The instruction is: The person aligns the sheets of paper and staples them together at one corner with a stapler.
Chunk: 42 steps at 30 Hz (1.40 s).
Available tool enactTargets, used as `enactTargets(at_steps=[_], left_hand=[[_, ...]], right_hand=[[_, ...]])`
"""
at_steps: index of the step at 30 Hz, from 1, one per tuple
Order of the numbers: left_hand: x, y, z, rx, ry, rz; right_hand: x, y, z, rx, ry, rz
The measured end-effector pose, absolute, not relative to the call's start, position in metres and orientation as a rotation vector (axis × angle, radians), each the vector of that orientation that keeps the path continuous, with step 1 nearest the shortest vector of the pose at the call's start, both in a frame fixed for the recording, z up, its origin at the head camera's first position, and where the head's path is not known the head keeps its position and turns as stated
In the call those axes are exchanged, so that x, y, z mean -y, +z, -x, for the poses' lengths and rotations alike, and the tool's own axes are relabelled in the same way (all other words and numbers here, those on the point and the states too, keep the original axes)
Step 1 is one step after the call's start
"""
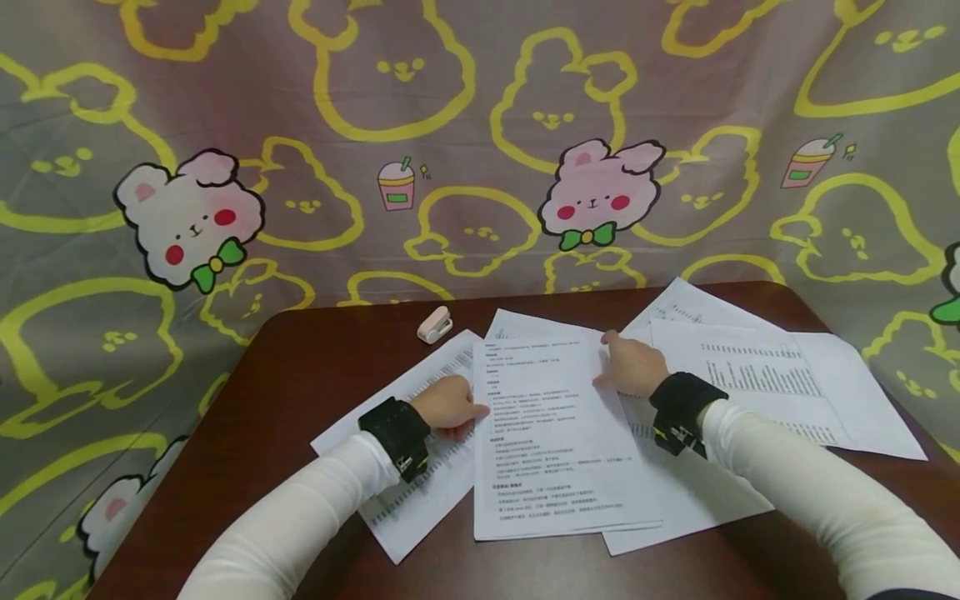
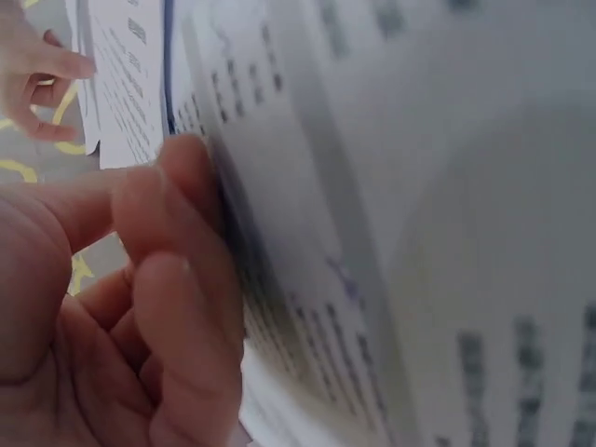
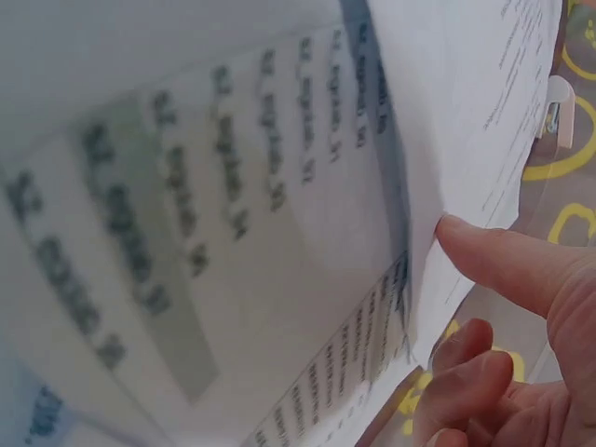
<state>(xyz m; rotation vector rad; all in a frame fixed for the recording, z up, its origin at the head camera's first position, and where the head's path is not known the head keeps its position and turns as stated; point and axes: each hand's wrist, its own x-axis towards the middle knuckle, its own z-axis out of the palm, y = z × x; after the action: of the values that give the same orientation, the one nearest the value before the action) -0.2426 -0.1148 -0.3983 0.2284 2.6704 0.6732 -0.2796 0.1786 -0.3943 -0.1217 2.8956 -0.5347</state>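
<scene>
In the head view, a small stack of printed sheets lies upright in the middle of the table, a second edge showing at its lower right. My left hand pinches its left edge, the thumb on the top page. In the left wrist view, the curled fingers sit against the paper's edge. My right hand is at the upper right edge, with thumb and forefinger spread. The right wrist view shows one extended digit touching the white paper, the other fingers loosely bent below it.
A tilted printed sheet lies under my left hand. Several overlapping pages fan out to the right, some below my right forearm. A small white stapler stands at the back of the brown table. Behind hangs a patterned curtain.
</scene>
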Motion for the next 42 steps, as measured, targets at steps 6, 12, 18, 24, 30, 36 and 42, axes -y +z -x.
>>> enactTargets(at_steps=[6, 12, 18, 24, 30, 36, 42], left_hand=[[0.118, -0.400, 0.243, -2.827, 0.518, -0.342], [0.129, -0.395, 0.245, -2.936, 0.439, -0.451], [0.143, -0.386, 0.242, -2.984, 0.417, -0.472], [0.156, -0.377, 0.241, -3.014, 0.347, -0.380], [0.173, -0.374, 0.240, -3.007, 0.392, -0.292], [0.190, -0.379, 0.238, -2.993, 0.437, -0.251], [0.200, -0.380, 0.237, -3.014, 0.420, -0.234]], right_hand=[[-0.173, -0.390, 0.278, -2.896, -0.636, 0.183], [-0.162, -0.380, 0.275, -2.852, -0.766, 0.190], [-0.152, -0.383, 0.275, -2.799, -0.905, 0.232], [-0.139, -0.385, 0.275, -2.745, -1.060, 0.226], [-0.126, -0.385, 0.273, -2.674, -1.176, 0.177], [-0.120, -0.387, 0.269, -2.602, -1.272, 0.135], [-0.116, -0.389, 0.265, -2.547, -1.348, 0.100]])
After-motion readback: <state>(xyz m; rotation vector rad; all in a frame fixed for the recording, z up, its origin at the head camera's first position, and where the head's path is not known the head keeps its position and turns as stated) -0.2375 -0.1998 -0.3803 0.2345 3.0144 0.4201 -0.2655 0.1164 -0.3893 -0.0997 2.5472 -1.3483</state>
